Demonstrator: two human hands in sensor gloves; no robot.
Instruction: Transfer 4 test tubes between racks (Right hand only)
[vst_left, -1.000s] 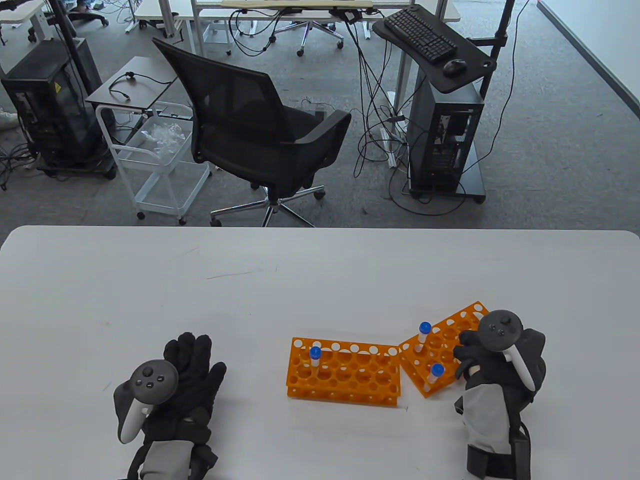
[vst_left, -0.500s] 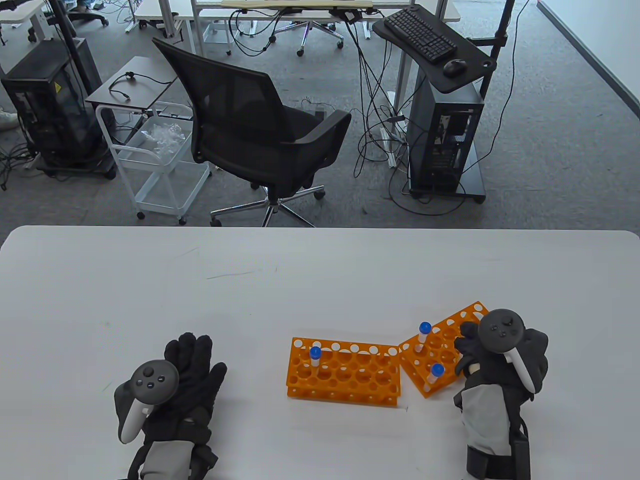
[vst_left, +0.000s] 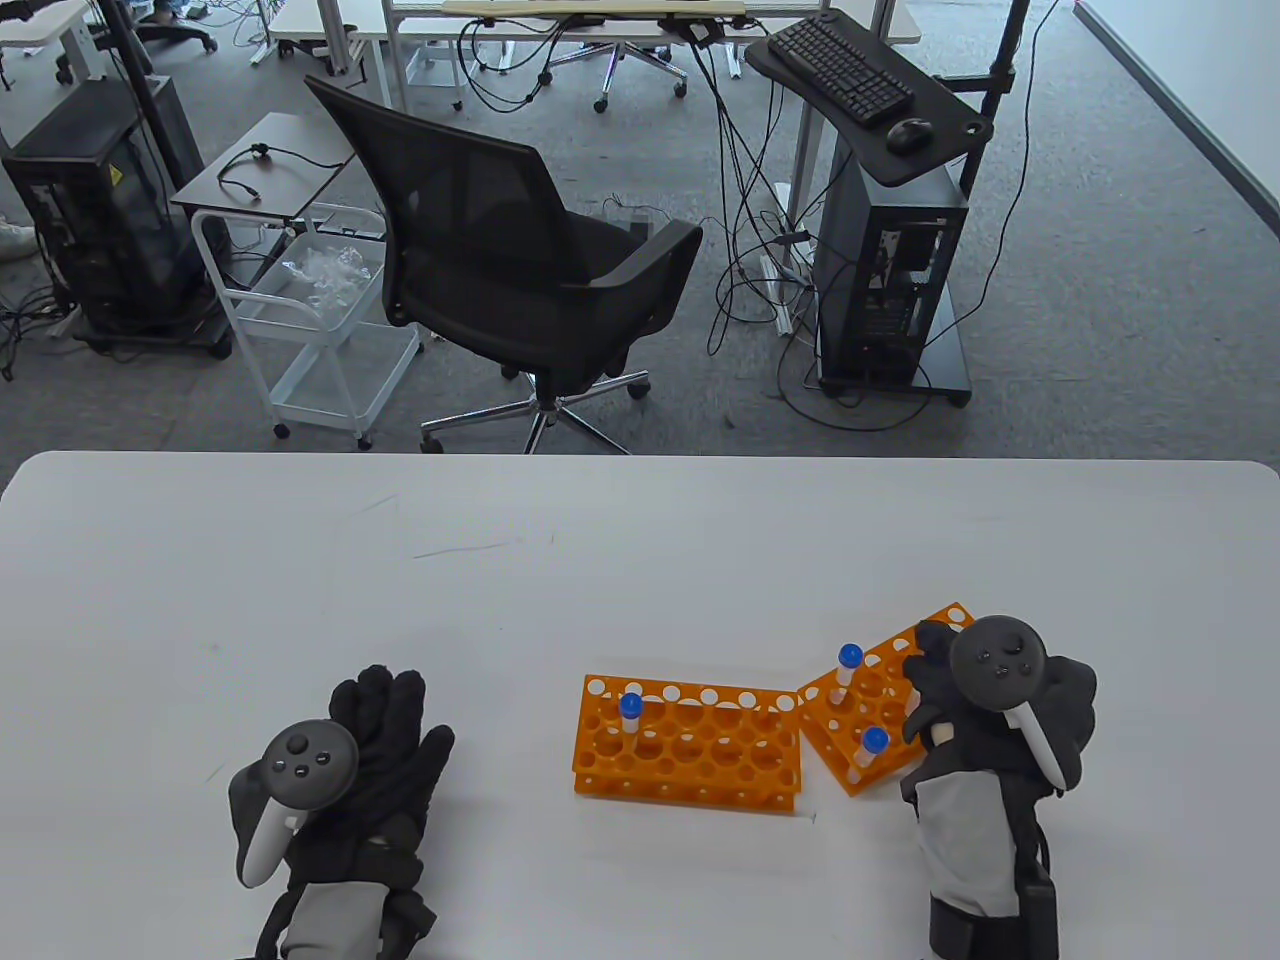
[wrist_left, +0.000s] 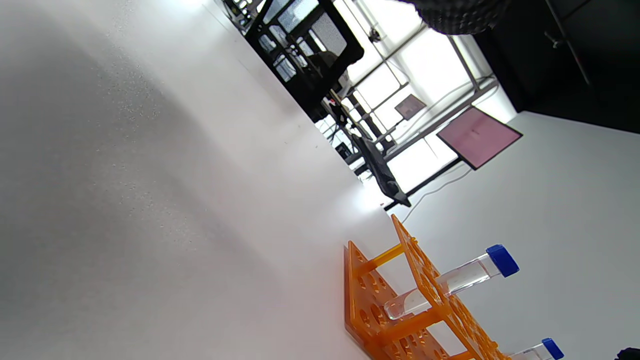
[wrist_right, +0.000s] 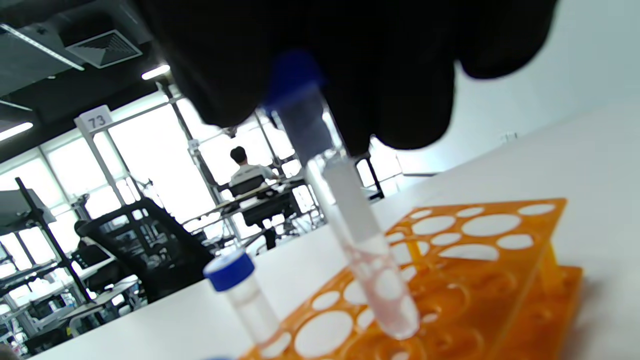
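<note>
Two orange racks stand on the white table: the left rack holds one blue-capped tube, and the tilted right rack holds two tubes. My right hand is over the right rack's near right part. In the right wrist view its fingers pinch the top of a blue-capped tube, whose tip hangs just above the right rack, with another tube standing beside it. My left hand rests flat and empty on the table at the left.
The left wrist view shows the left rack with its tube from the side. Bare white table lies around both racks. An office chair and a white cart stand beyond the far edge.
My right hand has shifted slightly left and away from me over the right rack, with the tube in its fingers. The left hand and the other tubes have not moved.
</note>
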